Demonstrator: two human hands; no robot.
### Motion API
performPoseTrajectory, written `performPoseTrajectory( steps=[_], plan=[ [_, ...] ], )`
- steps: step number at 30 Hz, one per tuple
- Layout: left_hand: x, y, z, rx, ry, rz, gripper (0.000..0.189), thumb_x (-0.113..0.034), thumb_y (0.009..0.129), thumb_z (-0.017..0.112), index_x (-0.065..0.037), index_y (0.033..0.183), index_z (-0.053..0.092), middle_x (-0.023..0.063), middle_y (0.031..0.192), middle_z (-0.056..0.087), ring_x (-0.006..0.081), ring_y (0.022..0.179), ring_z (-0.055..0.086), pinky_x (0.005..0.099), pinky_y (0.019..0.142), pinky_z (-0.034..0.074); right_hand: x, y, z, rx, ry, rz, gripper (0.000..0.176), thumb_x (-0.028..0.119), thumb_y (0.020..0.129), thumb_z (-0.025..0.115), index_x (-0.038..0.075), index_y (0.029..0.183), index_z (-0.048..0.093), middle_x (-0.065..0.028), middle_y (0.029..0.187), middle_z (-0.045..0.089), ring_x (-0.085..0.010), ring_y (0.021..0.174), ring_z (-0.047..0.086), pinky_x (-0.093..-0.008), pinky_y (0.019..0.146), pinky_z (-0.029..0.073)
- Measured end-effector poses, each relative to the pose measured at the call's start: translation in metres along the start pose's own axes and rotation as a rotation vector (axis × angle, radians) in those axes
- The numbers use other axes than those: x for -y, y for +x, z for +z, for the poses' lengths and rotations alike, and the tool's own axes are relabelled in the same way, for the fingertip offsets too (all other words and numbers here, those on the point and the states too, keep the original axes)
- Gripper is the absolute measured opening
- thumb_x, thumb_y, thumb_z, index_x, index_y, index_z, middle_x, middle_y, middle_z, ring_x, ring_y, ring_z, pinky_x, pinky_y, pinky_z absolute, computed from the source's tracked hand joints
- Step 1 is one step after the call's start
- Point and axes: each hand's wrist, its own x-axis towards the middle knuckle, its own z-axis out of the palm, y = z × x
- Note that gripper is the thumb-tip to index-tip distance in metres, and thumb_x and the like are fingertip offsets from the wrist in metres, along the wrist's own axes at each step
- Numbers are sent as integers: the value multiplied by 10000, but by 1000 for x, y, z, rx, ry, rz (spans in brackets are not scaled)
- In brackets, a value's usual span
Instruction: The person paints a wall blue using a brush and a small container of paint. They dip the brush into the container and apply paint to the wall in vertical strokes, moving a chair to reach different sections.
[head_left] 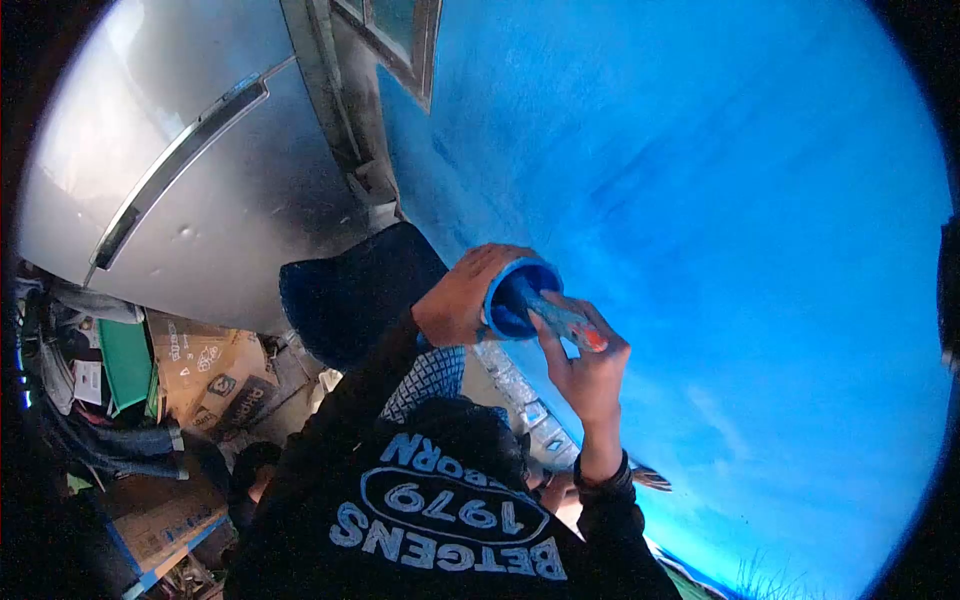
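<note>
My left hand (pixel 465 295) is wrapped round a blue cup (pixel 494 306), tilted so that its open mouth faces me. Blue coats the inside of the cup. Just to the right, my right hand (pixel 590 365) is closed on a brush (pixel 565 322) with a blue-smeared handle and an orange-red end. The brush's far end reaches into the cup, where its bristles cannot be made out clearly. Both hands are in front of a wall (pixel 720 230) painted in uneven blue.
A dark chair back (pixel 360 290) stands left of my hands, below a silvery metal door (pixel 250 190) with a long handle. Cardboard boxes (pixel 195 365), clothes and a green item (pixel 124 365) are piled at the lower left. A window frame (pixel 425 75) is at the top.
</note>
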Motion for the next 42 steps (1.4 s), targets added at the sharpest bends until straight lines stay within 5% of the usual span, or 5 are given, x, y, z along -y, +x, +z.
performPoseTrajectory(
  steps=[15, 16, 24, 33, 42],
  plan=[
    [-32, 16, -18, -183, 29, -42, 897, -232, 537, 925, -93, 1338, 546, 147, 1263, 628, 372, 1186, 578, 466, 1066, 413, -24, -16, -7, -474, 588, 387, 157, 65, 921, 682, -80, 967, 720, -158, 998, 736, -165, 854, 654, -317, 815, 513],
    [-25, 13, -13, -217, -17, -5, 878, -220, 539, 916, -83, 1325, 549, 156, 1253, 633, 387, 1187, 575, 458, 1052, 423, -39, -21, -3, -412, 451, 259, 318, 172, 992, 617, -143, 977, 650, -211, 993, 692, -208, 701, 656, -341, 520, 551],
    [20, -2, 26, 37, -115, -97, 936, -239, 583, 918, -69, 1388, 472, 152, 1365, 553, 388, 1247, 523, 506, 1061, 392, -54, -30, 23, -342, 736, 371, 300, 175, 1019, 563, -114, 1035, 644, -178, 991, 684, -188, 674, 633, -313, 467, 514],
    [8, -17, 18, 67, -81, -168, 919, -274, 595, 928, -76, 1368, 473, 156, 1348, 560, 384, 1246, 530, 508, 1060, 396, -58, -37, 21, 12, 501, 571, 176, 49, 873, 745, 11, 1044, 728, -88, 926, 730, -161, 787, 683, -301, 715, 530],
    [23, -39, 54, 112, -171, -96, 908, -288, 625, 918, -46, 1368, 457, 172, 1320, 565, 380, 1233, 538, 494, 1052, 403, -71, -88, 44, -214, 369, 417, 163, 77, 838, 778, 30, 993, 756, -113, 909, 754, -194, 804, 712, -336, 743, 543]
  ],
)
